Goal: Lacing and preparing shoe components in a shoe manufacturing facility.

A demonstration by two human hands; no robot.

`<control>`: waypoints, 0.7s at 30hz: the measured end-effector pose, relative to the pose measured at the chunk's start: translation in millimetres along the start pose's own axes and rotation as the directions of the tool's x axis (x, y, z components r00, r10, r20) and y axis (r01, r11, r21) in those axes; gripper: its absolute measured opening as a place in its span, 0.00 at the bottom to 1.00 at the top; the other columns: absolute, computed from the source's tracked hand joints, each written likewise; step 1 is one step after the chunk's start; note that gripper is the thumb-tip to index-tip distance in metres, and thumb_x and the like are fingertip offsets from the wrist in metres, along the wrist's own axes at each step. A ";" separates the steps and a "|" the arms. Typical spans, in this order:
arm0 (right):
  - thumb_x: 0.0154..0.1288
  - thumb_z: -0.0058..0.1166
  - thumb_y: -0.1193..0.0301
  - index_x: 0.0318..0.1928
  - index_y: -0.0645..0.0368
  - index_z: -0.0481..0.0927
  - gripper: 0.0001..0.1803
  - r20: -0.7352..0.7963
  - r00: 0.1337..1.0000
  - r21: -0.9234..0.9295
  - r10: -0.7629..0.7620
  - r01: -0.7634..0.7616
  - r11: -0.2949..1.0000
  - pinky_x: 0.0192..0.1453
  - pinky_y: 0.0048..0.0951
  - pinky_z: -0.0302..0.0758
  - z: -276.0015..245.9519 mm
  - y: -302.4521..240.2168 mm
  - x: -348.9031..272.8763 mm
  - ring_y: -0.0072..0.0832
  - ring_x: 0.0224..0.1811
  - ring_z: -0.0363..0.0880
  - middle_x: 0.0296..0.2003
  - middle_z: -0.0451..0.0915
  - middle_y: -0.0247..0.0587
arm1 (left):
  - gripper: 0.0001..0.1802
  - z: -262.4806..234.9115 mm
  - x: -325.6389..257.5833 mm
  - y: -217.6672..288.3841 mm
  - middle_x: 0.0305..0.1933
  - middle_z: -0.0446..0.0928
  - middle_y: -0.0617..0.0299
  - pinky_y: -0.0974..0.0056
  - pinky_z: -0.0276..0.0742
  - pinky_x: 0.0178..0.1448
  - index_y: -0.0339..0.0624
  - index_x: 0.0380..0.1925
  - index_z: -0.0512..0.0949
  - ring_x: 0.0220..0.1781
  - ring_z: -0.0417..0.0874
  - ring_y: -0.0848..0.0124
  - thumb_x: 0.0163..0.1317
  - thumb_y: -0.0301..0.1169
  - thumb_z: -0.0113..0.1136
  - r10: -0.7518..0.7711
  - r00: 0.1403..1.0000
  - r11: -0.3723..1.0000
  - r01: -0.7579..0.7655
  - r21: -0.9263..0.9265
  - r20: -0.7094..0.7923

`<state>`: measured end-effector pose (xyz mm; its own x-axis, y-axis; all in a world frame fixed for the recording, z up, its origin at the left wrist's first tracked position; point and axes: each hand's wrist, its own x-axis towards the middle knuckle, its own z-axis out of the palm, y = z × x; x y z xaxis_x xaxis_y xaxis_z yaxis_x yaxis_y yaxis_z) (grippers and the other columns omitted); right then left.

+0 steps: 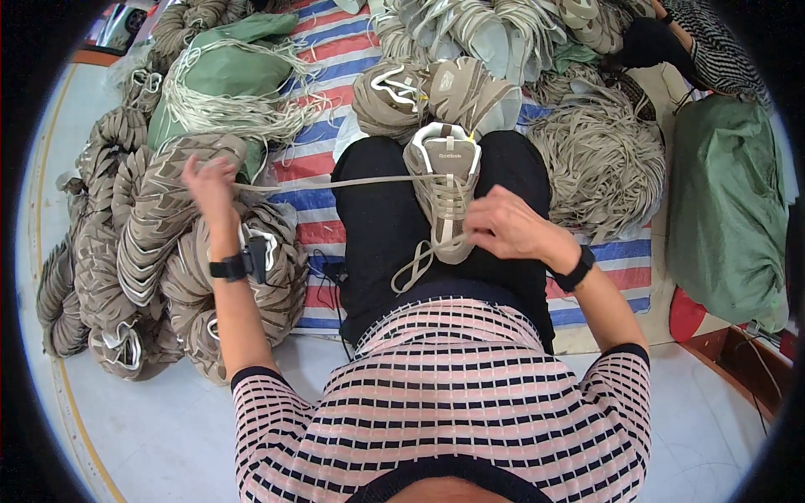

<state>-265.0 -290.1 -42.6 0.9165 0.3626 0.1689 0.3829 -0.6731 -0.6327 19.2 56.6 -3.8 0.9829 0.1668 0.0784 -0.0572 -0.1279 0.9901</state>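
A taupe and white sneaker upper (454, 180), partly laced, rests between my thighs with its opening away from me. From its eyelets a flat beige shoelace (335, 182) runs taut to the left. My left hand (211, 186) is raised at that strand's far end, fingers curled and slightly blurred, the lace between them. Closed at the upper's right side near the toe, my right hand (510, 225) pinches another part of the lace. A loose loop of lace (412, 270) hangs at the toe, towards my lap. My right fingertips are partly hidden.
Bundles of taupe shoe uppers (105, 226) lie at left. Pale laces (239, 101) drape over a green sack (231, 67). More uppers (390, 96) sit beyond my knees. A heap of laces (599, 163) and another green sack (725, 210) are at right. Another person's sleeve (713, 42) shows far right.
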 end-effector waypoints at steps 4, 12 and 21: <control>0.53 0.60 0.68 0.27 0.57 0.77 0.07 0.127 0.988 0.197 0.089 -0.113 0.974 0.39 0.31 0.62 -22.7 -23.5 -20.2 0.32 0.29 0.72 0.22 0.72 0.35 | 0.26 55.2 -79.5 -13.5 0.51 0.69 0.46 0.50 0.65 0.57 0.47 0.50 0.72 0.54 0.70 0.49 0.47 0.27 0.64 0.487 0.550 0.157 -0.820 0.551 0.679; 0.49 0.63 0.69 0.25 0.61 0.76 0.10 -0.185 0.946 0.809 0.266 -0.008 0.588 0.34 0.32 0.65 -83.5 -39.3 -78.7 0.29 0.24 0.71 0.22 0.77 0.38 | 0.21 142.6 -170.4 -33.0 0.46 0.66 0.48 0.55 0.75 0.48 0.37 0.45 0.68 0.48 0.72 0.51 0.49 0.21 0.58 0.413 0.309 0.610 -0.792 -0.008 0.857; 0.70 0.44 0.71 0.36 0.60 0.70 0.06 -0.408 0.439 0.839 0.801 0.526 0.138 0.26 0.21 0.58 -119.3 12.1 -152.7 0.19 0.21 0.57 0.21 0.62 0.28 | 0.14 151.0 -161.5 -18.7 0.36 0.67 0.60 0.63 0.75 0.29 0.45 0.40 0.71 0.35 0.77 0.63 0.51 0.27 0.57 0.349 -0.033 0.186 -0.977 -0.104 0.937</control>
<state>-386.5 -430.5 14.0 0.7564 -0.6422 -0.1244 0.4380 0.6384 -0.6329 -112.0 -115.6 -52.5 0.1114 -0.9658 0.2341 -0.9892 -0.0851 0.1196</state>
